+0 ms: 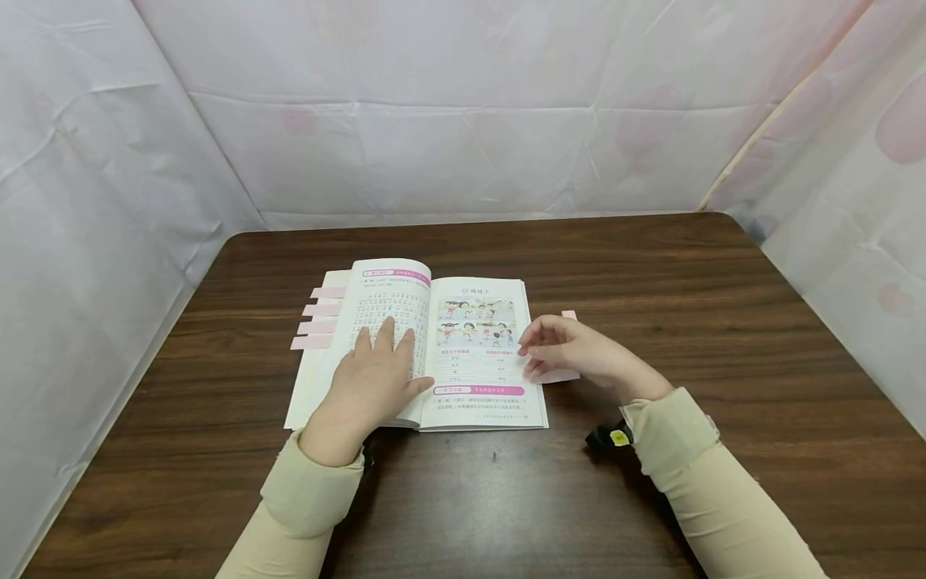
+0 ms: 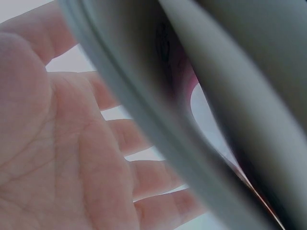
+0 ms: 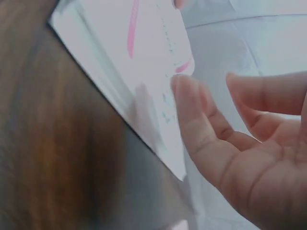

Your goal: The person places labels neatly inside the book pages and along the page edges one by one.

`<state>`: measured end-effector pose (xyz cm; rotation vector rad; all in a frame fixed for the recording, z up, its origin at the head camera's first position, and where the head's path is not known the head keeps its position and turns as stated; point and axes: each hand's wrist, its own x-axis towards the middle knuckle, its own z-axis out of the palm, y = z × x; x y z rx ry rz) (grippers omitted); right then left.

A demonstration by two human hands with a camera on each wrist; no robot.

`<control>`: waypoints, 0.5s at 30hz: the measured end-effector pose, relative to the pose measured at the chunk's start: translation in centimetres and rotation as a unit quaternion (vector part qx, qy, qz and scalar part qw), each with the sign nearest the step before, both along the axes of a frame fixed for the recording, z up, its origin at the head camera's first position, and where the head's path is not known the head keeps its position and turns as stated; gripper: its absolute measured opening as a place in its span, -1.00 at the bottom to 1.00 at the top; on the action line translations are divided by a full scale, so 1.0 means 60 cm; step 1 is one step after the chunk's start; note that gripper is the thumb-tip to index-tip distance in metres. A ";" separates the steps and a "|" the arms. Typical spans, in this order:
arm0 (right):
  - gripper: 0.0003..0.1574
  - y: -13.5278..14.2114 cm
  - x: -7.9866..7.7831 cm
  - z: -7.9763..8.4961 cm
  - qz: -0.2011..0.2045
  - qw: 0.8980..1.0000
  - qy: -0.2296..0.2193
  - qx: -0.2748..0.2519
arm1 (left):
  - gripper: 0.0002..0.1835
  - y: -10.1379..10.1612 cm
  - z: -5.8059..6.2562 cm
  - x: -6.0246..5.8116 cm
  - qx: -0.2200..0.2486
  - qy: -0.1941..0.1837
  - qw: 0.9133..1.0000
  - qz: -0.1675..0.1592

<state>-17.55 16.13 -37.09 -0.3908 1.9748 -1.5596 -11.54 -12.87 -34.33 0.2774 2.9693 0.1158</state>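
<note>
"While a book (image 1: 463, 366) is lying open mid-table, what is surrounding it?"

"The table (image 1: 651, 277) is showing dark wood grain and catching light near its front. Creased white cloth (image 1: 470, 161) with pale pink patches is hanging behind and along both sides."

"And the hands?"

"The left hand (image 1: 365, 382) is spreading straight fingers over the left page (image 1: 376, 299). The right hand (image 1: 571, 350) is curving loosely, gripping nothing, beside the book's right edge."

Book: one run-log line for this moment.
book: open | left grip: spread on left page | right grip: at right page edge
</note>
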 end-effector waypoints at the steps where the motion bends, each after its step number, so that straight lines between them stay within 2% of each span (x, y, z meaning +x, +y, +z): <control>1: -0.74 -0.001 0.000 -0.004 0.011 1.000 -0.014 -0.007 | -0.18 0.000 0.000 0.000 0.000 0.001 1.000 0.000; 6: -0.77 -0.005 0.001 -0.017 0.023 0.998 -0.055 -0.009 | -0.19 0.001 0.000 0.001 -0.002 0.006 1.000 -0.004; 15: -0.83 -0.013 0.003 -0.019 0.014 0.999 -0.045 0.019 | -0.18 0.001 -0.001 -0.001 -0.003 0.001 1.000 -0.001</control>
